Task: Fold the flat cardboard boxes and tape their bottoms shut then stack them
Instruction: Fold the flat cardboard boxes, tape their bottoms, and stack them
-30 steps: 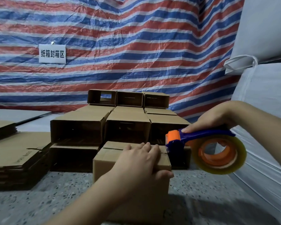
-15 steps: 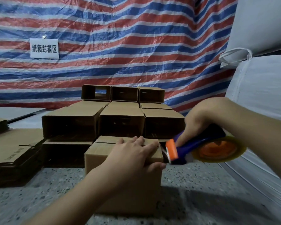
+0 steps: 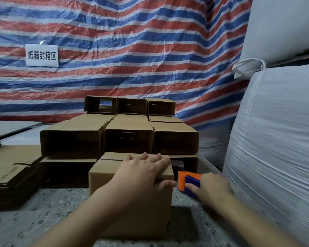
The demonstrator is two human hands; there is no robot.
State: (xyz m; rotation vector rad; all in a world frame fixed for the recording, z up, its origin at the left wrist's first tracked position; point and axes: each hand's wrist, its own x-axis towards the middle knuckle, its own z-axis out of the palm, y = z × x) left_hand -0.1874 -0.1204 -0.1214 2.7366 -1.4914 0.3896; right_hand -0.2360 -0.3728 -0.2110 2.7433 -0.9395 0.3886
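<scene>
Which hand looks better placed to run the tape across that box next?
The right hand, probably: it grips the tape dispenser beside the box's right edge. The left hand lies spread on top, steadying the box.

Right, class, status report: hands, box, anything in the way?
Left hand flat on box. Right hand grips tape gun beside box. Nothing blocking.

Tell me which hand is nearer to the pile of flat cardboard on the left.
Left. The left hand rests on top of the upright box, which stands just right of the flat cardboard pile. The right hand grips the tape dispenser beyond the box's far side.
</scene>
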